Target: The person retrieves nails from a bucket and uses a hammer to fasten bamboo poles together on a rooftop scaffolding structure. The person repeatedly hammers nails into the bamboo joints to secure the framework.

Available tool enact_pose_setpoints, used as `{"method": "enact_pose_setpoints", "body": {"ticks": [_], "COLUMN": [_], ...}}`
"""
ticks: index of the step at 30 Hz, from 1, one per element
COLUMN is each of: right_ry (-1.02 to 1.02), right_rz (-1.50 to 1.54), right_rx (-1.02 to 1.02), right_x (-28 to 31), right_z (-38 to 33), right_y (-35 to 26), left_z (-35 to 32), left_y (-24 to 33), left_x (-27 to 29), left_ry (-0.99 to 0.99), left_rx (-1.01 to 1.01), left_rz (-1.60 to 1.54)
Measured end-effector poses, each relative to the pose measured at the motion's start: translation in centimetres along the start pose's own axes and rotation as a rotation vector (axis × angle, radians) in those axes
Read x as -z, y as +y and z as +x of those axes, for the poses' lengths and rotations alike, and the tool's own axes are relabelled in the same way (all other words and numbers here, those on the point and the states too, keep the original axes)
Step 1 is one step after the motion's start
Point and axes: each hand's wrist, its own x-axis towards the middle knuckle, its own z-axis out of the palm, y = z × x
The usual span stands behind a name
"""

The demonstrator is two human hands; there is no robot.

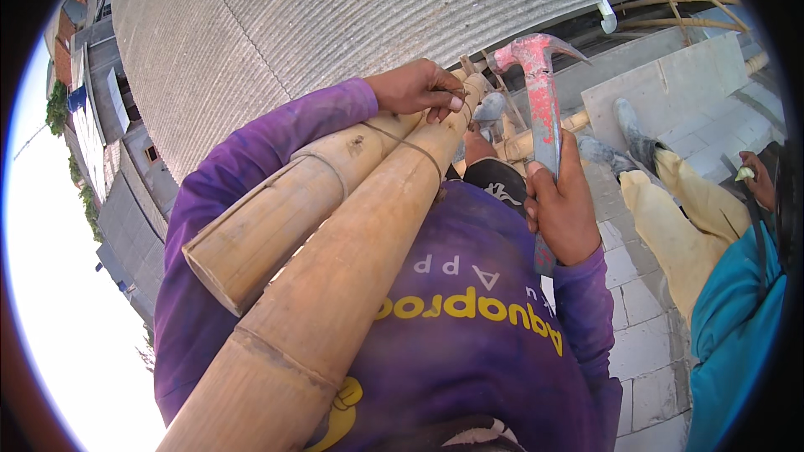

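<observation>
Two bamboo poles lie side by side across the person's purple shirt (pixel 469 234): a longer pole (pixel 339 272) running from the lower edge of the view toward upper centre, and a shorter pole (pixel 276 222) against its left side, its cut end facing lower left. At least two wires show: a longer wire (pixel 410 145) crossing both poles, and a wire loop (pixel 332 166) on the shorter one. The left hand (pixel 419 88) is at the longer pole's far end, fingers bent and drawn together at thin wire there; whether they pinch it, I cannot tell. The right hand (pixel 563 205) has its fingers wrapped round the handle of one hammer (pixel 544 109), the worn red head up and the claw toward the right.

Behind the left hand spreads one grey corrugated roof (pixel 335 17). A pale grey panel (pixel 662 84) stands right of the hammer head. One other person, in a teal top (pixel 737 326) and cream trousers (pixel 670 226), takes up the right side.

A strip of pale blocks (pixel 653 393) lies between that person and the right sleeve. The hammer head is apart from the poles, with a gap to the left hand. Bright sky opens beyond the rooftops at left.
</observation>
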Motion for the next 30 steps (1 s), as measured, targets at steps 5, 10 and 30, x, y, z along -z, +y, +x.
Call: {"method": "enact_pose_setpoints", "body": {"ticks": [5,10,30], "right_ry": [-0.160,-0.112,-0.226], "right_rz": [-0.032,0.003,-0.073], "right_rx": [-0.111,-0.041,-0.077], "right_x": [-0.7,0.5,-0.6], "right_z": [0.7,0.7,2.7], "right_y": [0.1,-1.1,-3.4], "left_z": [-0.2,-0.2,-0.5], "left_y": [-0.4,-0.4,-1.1], "left_x": [0.2,-0.1,0.2], "left_ry": [-0.008,-0.009,0.021], "left_rx": [0.033,-0.035,0.089], "left_rz": [-0.007,-0.030,-0.067]}}
